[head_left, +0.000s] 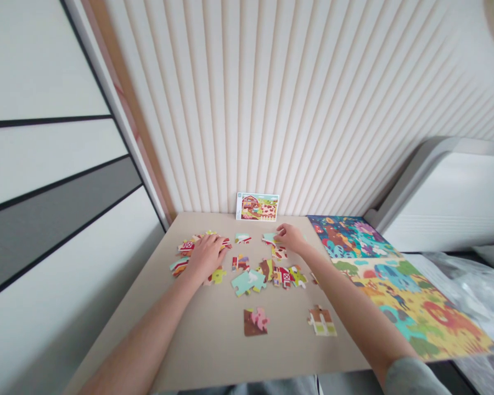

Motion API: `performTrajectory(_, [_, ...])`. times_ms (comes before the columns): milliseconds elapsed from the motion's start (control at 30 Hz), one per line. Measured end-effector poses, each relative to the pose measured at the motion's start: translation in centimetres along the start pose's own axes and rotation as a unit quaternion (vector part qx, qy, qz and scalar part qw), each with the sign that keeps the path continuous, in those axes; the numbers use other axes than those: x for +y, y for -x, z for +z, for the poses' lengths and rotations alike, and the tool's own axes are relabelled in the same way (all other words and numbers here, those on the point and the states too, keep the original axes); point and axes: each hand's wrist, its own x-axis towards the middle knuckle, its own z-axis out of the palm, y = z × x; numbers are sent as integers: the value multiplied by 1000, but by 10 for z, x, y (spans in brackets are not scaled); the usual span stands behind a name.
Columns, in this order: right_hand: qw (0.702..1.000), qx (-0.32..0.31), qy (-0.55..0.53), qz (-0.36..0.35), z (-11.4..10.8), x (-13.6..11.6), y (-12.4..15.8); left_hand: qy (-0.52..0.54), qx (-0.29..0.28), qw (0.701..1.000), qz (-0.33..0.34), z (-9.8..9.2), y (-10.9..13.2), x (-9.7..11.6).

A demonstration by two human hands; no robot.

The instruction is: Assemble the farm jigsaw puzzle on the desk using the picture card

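Note:
My left hand (208,253) lies over a pile of puzzle pieces (186,246) on the left of the table, its fingers stretched across them. My right hand (291,237) is farther right, with fingertips closed at the edge of a light-blue puzzle piece (268,237). Just below it lies a brown-spotted piece (279,253). Between my hands sits a blue and red piece (242,238). A middle cluster includes a large light-blue piece (248,282) and a red barn piece (284,276). Nearer me are a pink pig piece (256,321) and a white fence piece (323,321).
A farm picture card (257,207) leans upright against the ribbed wall (247,99) at the table's back. Along the right side lie a dark-blue assembled puzzle (354,237) and a yellow animal puzzle (415,307). Clear plastic wrap (473,291) is beyond them.

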Motion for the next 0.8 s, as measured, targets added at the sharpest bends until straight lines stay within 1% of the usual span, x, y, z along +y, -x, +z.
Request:
performTrajectory(100, [999,11,48,-19,-8,-11,22,-3,6,1000,-3,1,1,1])
performTrajectory(167, [997,-14,66,-37,-13,-15,47,-3,11,1000,-2,0,1,1])
performTrajectory(200, [995,-39,73,-52,-15,-15,62,-3,13,1000,-2,0,1,2])
performTrajectory(233, [990,-73,90,-81,-16,-15,77,-2,15,1000,-1,-1,1,3])
performTrajectory(267, [984,-90,103,-115,-16,-14,92,-1,17,1000,0,-3,1,4])
performTrajectory(300, [978,-102,119,-141,-17,-12,105,1,18,1000,1,-5,1,6])
performTrajectory(400, [969,-111,161,-151,-15,-5,132,12,16,1000,17,-13,-1,14])
performTrajectory(533, [970,-99,167,-148,-15,-4,140,28,-9,997,69,-22,-3,31])
performTrajectory(633, [976,-104,105,-159,-24,-10,138,44,-29,993,106,-23,-2,43])
performTrajectory(733, [978,-110,31,-173,-33,-22,130,61,-34,992,105,-18,0,49])
performTrajectory(800, [975,-113,14,-191,-33,-30,118,63,-35,993,94,-14,1,49])
